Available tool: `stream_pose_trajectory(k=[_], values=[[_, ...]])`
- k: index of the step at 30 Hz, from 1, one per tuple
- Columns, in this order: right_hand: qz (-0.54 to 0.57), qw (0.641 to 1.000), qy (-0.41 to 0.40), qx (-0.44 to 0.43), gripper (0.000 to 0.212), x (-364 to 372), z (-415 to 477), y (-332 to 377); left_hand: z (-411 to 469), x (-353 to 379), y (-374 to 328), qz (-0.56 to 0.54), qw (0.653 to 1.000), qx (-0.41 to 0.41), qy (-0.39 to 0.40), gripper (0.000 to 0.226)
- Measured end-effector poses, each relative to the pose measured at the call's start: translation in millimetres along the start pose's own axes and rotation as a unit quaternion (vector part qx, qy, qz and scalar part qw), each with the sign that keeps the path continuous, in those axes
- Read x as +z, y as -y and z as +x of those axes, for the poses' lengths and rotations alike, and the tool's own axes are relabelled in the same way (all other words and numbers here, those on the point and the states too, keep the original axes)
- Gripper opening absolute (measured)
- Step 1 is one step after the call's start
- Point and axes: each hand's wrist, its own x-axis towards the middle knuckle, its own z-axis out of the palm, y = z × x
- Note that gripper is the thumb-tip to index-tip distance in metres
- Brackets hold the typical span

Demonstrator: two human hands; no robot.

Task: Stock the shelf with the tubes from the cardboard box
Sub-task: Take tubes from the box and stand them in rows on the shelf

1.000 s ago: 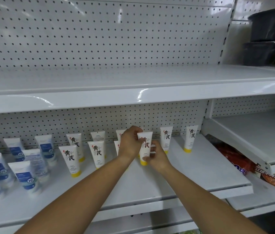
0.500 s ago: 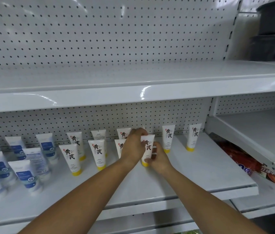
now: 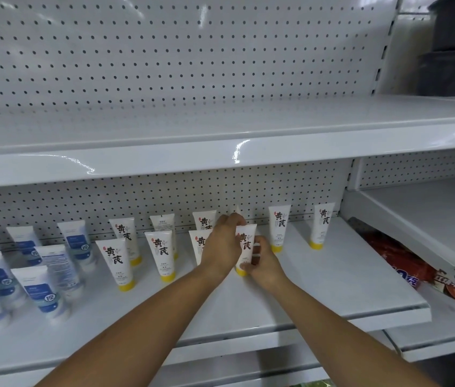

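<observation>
Both your grips, left hand [image 3: 222, 247] and right hand [image 3: 262, 262], clasp the tube [image 3: 246, 241]; release carelessly and it could topple its close neighbours [image 3: 200, 243].

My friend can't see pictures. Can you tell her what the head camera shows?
Two bare hands, left hand and right hand, hold a white tube with a yellow cap upright on a white shelf. More yellow-capped tubes stand in rows around it, blue-labelled tubes further left.
</observation>
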Motion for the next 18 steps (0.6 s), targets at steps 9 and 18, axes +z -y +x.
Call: stream_pose_trajectory(k=[9,18], values=[[-0.018,1.0,0.003,0.014,0.047,-1.2,-2.0,-4.8,-6.6,-3.2,-5.1,0.065,0.998,-0.012,0.023,0.053],[-0.156,0.987,-0.013,-0.041,0.045,-58.3,-8.2,20.8,-5.1,-33.3,-20.7,0.147,0.986,0.072,-0.023,0.043]])
